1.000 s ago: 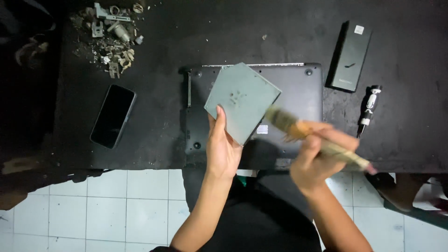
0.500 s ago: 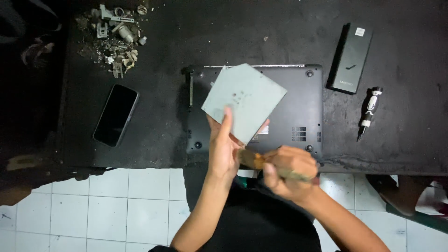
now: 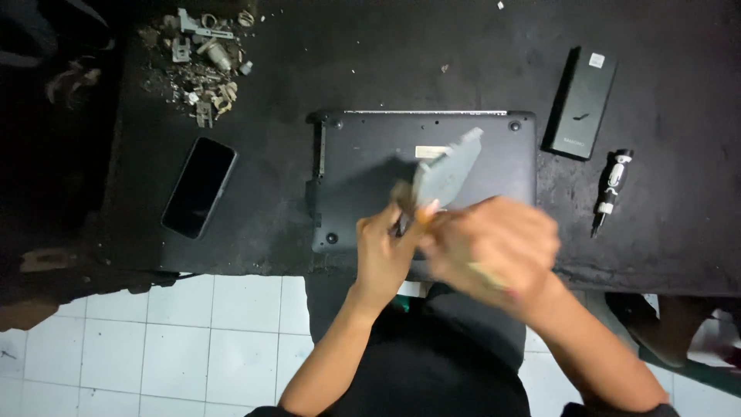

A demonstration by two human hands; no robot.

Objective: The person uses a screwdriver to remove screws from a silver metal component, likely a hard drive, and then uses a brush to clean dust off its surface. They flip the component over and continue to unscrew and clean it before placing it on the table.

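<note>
A dark laptop [image 3: 370, 166] lies bottom side up on the black table [image 3: 370, 69]. Above its front half my left hand [image 3: 386, 247] holds a thin grey cover panel [image 3: 448, 170], now turned nearly edge-on to the camera. My right hand [image 3: 490, 243] is blurred by motion just right of the left hand. It grips a brush with a light wooden handle [image 3: 486, 272]; the bristle end sits near the panel's lower edge, mostly hidden by my fingers.
A black phone [image 3: 198, 187] lies left of the laptop. A heap of metal parts and debris [image 3: 202, 62] sits at the back left. A black box [image 3: 580, 103] and a small screwdriver [image 3: 610, 189] lie to the right. White floor tiles [image 3: 193, 340] show below the table edge.
The panel has tilted from flat-facing to almost edge-on. My right hand with the brush swept left, from beside the panel to right against my left hand.
</note>
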